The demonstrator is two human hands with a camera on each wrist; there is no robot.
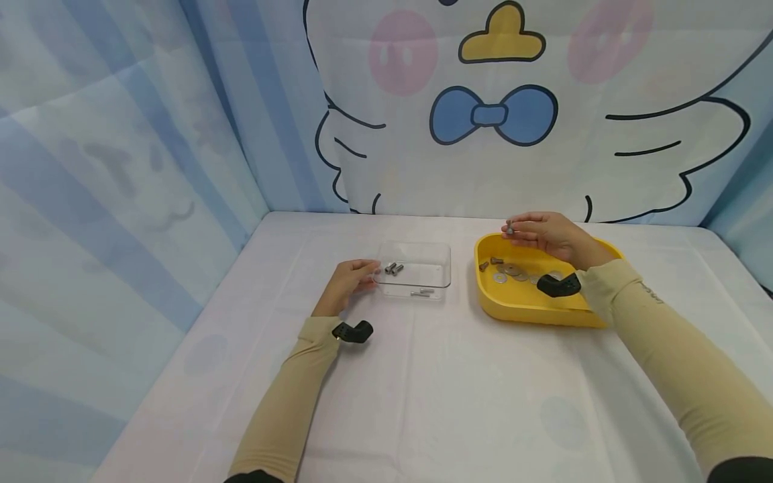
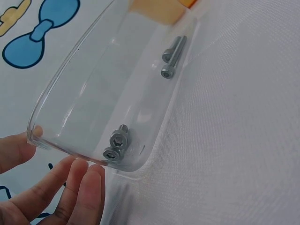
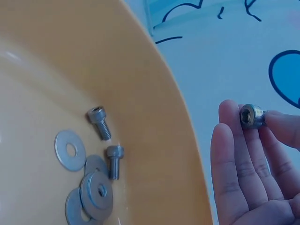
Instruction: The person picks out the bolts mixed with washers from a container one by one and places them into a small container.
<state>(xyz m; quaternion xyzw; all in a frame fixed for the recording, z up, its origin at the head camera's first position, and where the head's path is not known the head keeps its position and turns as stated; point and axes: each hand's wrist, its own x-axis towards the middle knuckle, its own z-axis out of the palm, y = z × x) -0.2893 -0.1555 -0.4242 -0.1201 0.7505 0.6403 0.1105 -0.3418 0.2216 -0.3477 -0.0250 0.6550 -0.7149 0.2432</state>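
Head view: nearest on the white table (image 1: 435, 389), the left hand (image 1: 350, 282) rests with relaxed, nearly straight fingers against the near left corner of the clear plastic box (image 1: 417, 268), touching its wall without curling round it. In the left wrist view the fingertips (image 2: 79, 183) lie just beside that rounded corner, where two socket-head bolts (image 2: 117, 143) sit side by side, heads toward the camera; two more bolts (image 2: 172, 57) lie parallel at the box's other end. To the right, a little farther off, stands the yellow tray (image 1: 531, 308), holding two short bolts (image 3: 105, 140) lying flat and several flat washers (image 3: 84, 180) that partly overlap. Farthest, above the tray's far edge, the right hand (image 1: 549, 235) pinches a small bolt (image 1: 510, 229) between thumb and forefinger, the other fingers loosely extended. In the right wrist view the bolt (image 3: 251, 116) shows its hex-socket head toward the camera, its long axis running roughly level and away, the shank hidden behind the fingertips (image 3: 229, 117). Behind hangs a cartoon-print curtain (image 1: 495, 114).
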